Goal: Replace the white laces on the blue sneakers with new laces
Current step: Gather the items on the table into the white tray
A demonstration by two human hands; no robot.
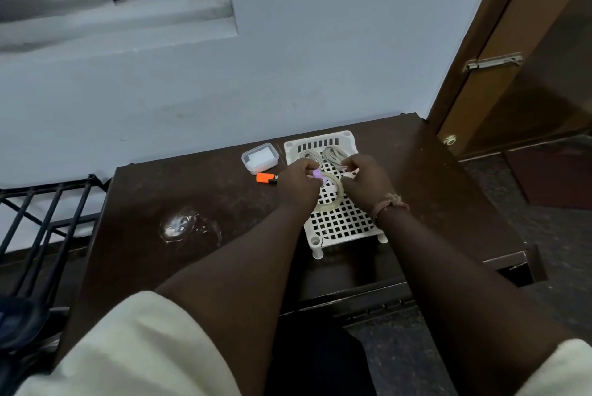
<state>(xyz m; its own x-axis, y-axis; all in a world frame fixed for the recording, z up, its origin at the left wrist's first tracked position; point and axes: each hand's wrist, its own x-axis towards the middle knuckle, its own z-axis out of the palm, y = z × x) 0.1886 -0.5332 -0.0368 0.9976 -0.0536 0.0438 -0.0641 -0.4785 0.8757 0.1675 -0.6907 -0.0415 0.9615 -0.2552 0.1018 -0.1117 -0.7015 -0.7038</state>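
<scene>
Both hands work over a white perforated tray (344, 224) on the dark table. My left hand (298, 185) grips a small purple object (317, 175) at the rim of a clear tape roll (326, 207) that lies on the tray. My right hand (365, 182) has curled fingers and pinches a pale lace end beside the roll. Two coiled pale laces (333, 153) lie at the tray's far end, partly hidden by my fingers. No blue sneakers are in view.
An orange marker (265, 177) and a small clear lidded box (259, 158) lie left of the tray. The brown table (192, 190) stands against a pale wall, with a black metal rack (41, 219) to its left and a wooden door (519, 75) to the right.
</scene>
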